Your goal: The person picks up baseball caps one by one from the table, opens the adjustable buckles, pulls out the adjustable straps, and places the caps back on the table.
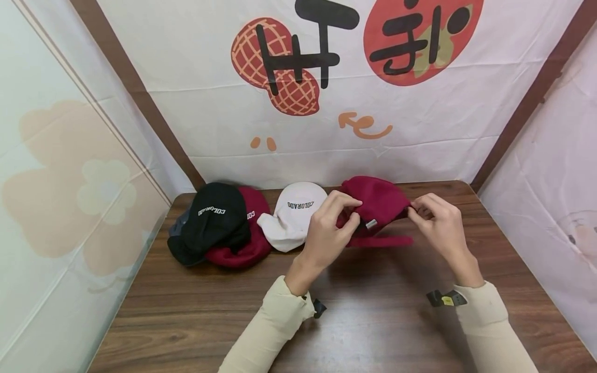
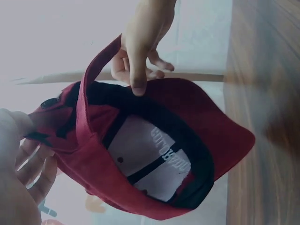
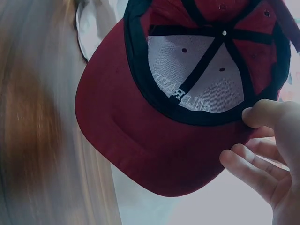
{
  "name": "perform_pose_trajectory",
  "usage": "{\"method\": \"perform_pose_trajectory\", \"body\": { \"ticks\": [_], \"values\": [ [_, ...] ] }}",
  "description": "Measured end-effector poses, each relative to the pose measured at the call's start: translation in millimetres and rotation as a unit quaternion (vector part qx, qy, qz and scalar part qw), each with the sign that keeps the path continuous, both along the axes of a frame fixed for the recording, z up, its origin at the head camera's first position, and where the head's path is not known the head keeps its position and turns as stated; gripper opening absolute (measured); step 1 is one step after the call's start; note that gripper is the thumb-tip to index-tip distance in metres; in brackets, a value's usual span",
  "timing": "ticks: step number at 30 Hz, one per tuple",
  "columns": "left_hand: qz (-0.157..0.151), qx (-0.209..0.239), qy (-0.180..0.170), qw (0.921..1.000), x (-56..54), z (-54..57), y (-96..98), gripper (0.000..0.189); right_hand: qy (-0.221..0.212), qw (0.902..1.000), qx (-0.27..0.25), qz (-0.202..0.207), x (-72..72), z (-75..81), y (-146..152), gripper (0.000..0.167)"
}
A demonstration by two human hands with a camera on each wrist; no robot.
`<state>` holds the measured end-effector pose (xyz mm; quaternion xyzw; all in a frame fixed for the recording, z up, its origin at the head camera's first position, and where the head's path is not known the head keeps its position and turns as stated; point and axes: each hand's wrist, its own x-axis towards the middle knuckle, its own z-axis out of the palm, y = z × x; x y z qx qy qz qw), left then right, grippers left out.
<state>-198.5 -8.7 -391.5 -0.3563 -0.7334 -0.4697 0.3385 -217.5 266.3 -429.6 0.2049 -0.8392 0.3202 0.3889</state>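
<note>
A dark red baseball cap (image 1: 378, 199) is held up between both hands over the back right of the table. My left hand (image 1: 328, 225) pinches its back edge, near a small metal buckle (image 1: 371, 224). My right hand (image 1: 440, 220) pinches the opposite side, its thumb on the black sweatband beside the brim (image 3: 140, 154) and its other fingers behind. In the left wrist view the cap's inside faces the camera, with the white lining (image 2: 150, 154) and backwards lettering showing. A red strap (image 2: 83, 101) crosses the opening at the back.
On the wooden table (image 1: 224, 321), a white cap (image 1: 298, 207) sits left of my left hand. Farther left, a black cap (image 1: 219, 212) overlaps another dark red cap (image 1: 254, 243), with a bluish cap (image 1: 179, 224) partly hidden behind. A printed cloth (image 1: 196, 114) hangs behind the table.
</note>
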Motion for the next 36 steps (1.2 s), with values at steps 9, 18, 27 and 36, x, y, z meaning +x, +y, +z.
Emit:
{"method": "perform_pose_trajectory", "body": {
  "ticks": [9,18,27,36],
  "values": [
    [-0.002,-0.038,0.001,0.9993,-1.5,-3.4,17.8,0.016,0.003,0.9994,-0.021,-0.028,-10.6,-4.4,15.9,0.015],
    [0.007,-0.076,-0.003,0.9971,-6.2,-12.9,29.7,0.016,0.019,0.9985,-0.029,-0.042,-21.7,-10.9,26.4,0.012],
    [0.01,-0.126,0.01,0.9919,-11.5,-20.6,42.4,0.015,0.036,0.9966,-0.024,-0.071,-33.7,-20.3,41.1,0.011],
    [0.006,-0.151,0.009,0.9884,-20.3,-33.0,58.0,0.016,0.03,0.9951,-0.011,-0.093,-40.4,-27.4,53.9,0.013]
  ]
}}
